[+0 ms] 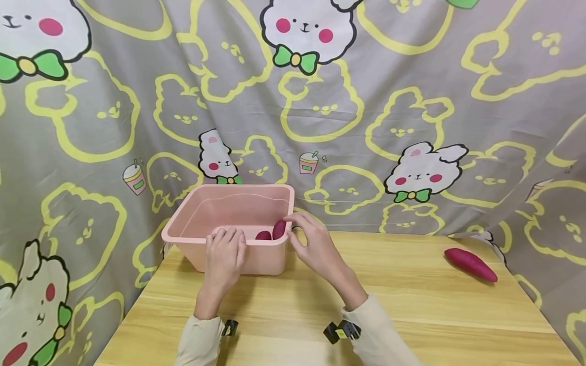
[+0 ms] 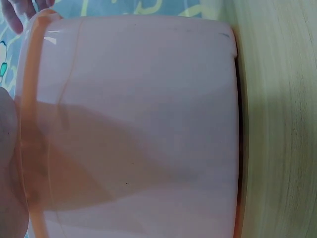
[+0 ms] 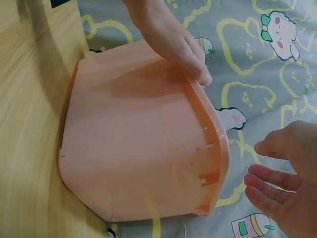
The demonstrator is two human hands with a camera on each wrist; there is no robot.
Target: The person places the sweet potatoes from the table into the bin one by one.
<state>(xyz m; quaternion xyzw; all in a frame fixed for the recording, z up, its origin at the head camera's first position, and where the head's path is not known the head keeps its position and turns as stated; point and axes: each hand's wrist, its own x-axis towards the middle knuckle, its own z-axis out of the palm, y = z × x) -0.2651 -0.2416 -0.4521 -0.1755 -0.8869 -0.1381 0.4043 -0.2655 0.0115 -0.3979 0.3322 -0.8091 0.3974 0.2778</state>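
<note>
A pink plastic bin stands upright at the left back of the table. My left hand grips its front rim, with the fingers bent over the edge. In the head view, two purple-red sweet potatoes lie inside by the right end, one leaning higher and one mostly hidden by the front wall. Beside the right rim is my right hand, its fingertips close to the higher one. In the right wrist view that hand has spread fingers holding nothing, apart from the rim. Another sweet potato lies on the table at the right.
The wooden table extends in front and to the right of the bin. Behind it hangs a grey curtain with cartoon rabbits, close to the bin's back. Dark wrist devices sit at both sleeves.
</note>
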